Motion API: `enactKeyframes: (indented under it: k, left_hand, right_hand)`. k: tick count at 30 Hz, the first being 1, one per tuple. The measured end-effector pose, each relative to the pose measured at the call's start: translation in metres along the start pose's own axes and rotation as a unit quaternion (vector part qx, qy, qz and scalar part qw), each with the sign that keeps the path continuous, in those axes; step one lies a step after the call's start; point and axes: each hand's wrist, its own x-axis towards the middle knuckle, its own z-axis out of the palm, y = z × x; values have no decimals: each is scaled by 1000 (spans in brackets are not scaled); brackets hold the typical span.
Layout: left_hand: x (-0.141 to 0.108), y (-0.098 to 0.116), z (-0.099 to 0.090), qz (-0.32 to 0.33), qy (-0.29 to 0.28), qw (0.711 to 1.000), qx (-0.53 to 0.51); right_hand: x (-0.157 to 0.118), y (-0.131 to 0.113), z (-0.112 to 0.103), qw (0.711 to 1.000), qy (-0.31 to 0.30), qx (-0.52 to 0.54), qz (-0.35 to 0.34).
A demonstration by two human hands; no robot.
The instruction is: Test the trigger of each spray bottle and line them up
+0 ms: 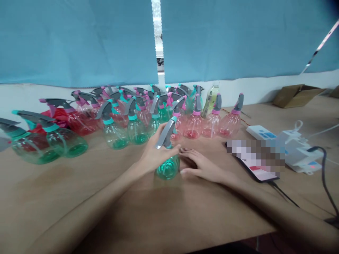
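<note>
A green spray bottle [167,168] with a grey and teal trigger head stands on the table, nearer to me than the others. My left hand [154,152] is wrapped round its neck, just under the trigger head. Close by on the right, my right hand [202,165] rests low on the table, its fingers apart and pointing at the bottle, with nothing in them. Behind are several more spray bottles, among them a green one [137,131] and a pink one [194,125].
On the right lie a phone [254,162] with a cable, a white power strip [261,133] and white adapters [293,144] with a black cord. An open cardboard box [293,96] sits at the back right. A labelled bottle [211,100] stands behind the pink ones.
</note>
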Motion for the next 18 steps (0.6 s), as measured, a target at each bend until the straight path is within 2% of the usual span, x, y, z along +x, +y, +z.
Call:
enactKeyframes:
  k: [4,8,10,13,18]
  left_hand:
    - [-7,2,-8,-10,-18,999,-48]
    - [-23,6,-29,-43,-27,999,-19]
    - [-36,6,-44,-69,-25,997,6]
    - [-63,4,-70,-90,-16,995,35]
    - [-117,-7,-120,-79,1,986,150]
  right_hand:
    - [1,-22,4,985,-11,172,5]
    - [9,-49,22,963,-42,267,-9]
    - [14,-62,32,957,-49,286,-19]
    - [25,-84,45,962,-57,265,-27]
    - [53,-121,70,962,-105,245,-53]
